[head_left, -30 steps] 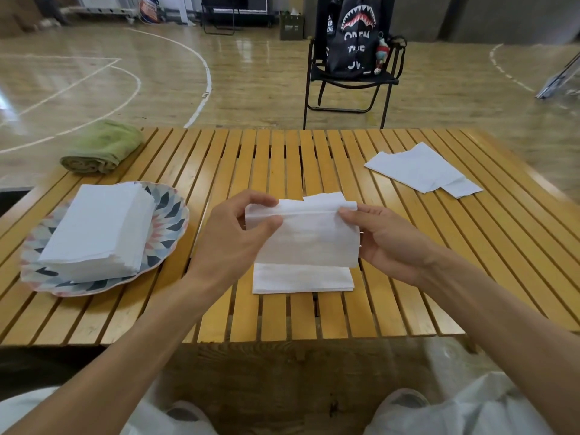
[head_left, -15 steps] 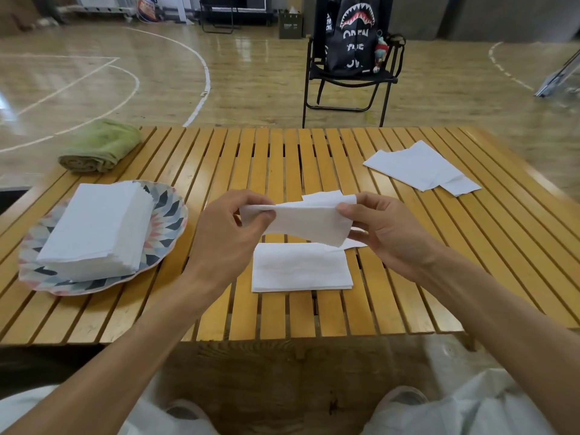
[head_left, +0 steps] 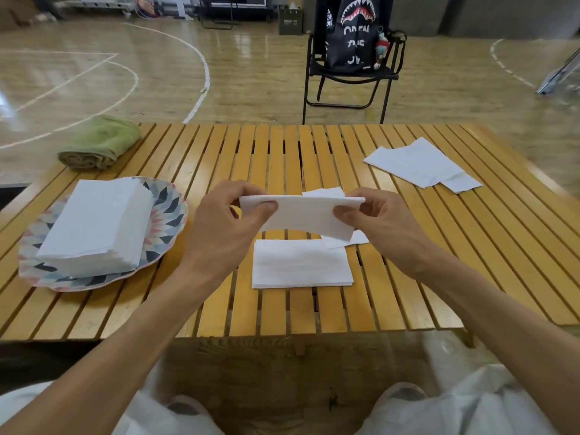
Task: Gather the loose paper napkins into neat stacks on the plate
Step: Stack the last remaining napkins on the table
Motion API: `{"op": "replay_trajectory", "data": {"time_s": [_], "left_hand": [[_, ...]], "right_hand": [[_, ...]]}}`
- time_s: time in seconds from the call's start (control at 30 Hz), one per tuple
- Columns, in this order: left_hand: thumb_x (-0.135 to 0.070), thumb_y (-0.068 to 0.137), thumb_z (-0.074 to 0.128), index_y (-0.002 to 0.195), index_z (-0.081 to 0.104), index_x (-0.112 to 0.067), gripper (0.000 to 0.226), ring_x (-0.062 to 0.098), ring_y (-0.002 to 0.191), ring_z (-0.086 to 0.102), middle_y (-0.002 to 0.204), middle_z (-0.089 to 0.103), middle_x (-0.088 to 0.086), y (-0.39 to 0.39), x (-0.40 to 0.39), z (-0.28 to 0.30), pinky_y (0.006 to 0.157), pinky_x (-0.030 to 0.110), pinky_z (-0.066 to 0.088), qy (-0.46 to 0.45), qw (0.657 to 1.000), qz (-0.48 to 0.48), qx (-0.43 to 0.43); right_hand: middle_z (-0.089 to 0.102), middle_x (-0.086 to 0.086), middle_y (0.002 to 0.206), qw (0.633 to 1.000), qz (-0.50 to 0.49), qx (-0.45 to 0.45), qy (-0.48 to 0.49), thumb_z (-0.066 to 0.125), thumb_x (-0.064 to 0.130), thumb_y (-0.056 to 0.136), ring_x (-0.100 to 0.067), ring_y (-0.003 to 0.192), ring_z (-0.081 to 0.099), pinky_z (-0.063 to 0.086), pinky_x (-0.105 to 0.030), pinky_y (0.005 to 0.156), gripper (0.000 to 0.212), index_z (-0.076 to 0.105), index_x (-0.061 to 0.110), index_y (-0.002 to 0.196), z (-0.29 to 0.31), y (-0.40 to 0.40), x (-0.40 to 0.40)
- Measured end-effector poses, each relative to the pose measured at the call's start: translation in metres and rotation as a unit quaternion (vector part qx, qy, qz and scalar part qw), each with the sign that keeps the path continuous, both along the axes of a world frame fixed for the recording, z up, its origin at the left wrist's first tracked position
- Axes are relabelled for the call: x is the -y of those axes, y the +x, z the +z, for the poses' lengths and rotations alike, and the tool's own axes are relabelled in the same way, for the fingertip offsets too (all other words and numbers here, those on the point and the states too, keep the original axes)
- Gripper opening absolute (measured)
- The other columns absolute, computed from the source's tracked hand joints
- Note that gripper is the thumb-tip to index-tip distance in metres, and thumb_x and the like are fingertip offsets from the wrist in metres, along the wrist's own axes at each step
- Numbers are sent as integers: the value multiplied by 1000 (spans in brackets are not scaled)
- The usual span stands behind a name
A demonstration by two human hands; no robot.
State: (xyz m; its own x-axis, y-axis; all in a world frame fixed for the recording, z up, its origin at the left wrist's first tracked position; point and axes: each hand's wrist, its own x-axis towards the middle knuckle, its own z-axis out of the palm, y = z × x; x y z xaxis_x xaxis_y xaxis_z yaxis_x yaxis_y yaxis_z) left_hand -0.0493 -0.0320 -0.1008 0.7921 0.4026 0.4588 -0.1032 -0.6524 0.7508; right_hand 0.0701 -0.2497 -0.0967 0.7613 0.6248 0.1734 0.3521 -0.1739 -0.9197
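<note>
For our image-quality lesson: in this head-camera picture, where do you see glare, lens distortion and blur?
Head view: glare streaks the glossy floor at top; the wide lens bows the table edges and stretches both forearms toward the corners; the far right edge is smeared; the napkin pinched by the left hand and right hand stays sharp, though its white surface shows little texture.

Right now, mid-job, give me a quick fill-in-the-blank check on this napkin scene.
1. Both hands pinch one folded ____ above the table.
2. The tall napkin stack sits on the ____.
3. The rolled cloth beyond the plate is ____ in colour.

Missing words: napkin; plate; green
</note>
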Motion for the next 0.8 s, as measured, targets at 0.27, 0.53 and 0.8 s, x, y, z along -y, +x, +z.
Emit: {"op": "replay_trajectory", "data": {"time_s": [0.27, 0.53, 0.8], "left_hand": [[-49, 91, 61, 87, 59, -36, 14, 17, 71, 58, 76, 59, 1, -2, -8, 0, 56, 27, 51, 20, 1000, -1, -3], [-30, 96, 58, 100, 68, -35, 12, 10, 83, 72, 89, 72, -12, -7, 1, 6, 72, 26, 57, -97, 993, -59, 20], [-36, 92, 65, 80, 70, -32, 14, 8, 75, 64, 75, 69, -9, -5, 3, -4, 68, 22, 50, -79, 995, 17, -51]], "right_hand": [[72, -4, 90, 997, -66, 6, -28, 70, 29, 93, -15, 83, 65, 57, -29, 76, 12, 72, 40, 96, -2, 3, -1], [78, -3, 103, 987, -51, -148, 32, 37, 18, 106, -25, 89, 76, 58, -33, 74, 32, 68, 20, 115, -1, 5, 3], [78, 2, 96, 985, -52, -165, -27, 53, 40, 102, -15, 82, 76, 53, -26, 68, 35, 78, 16, 102, -4, 8, 6]]}}
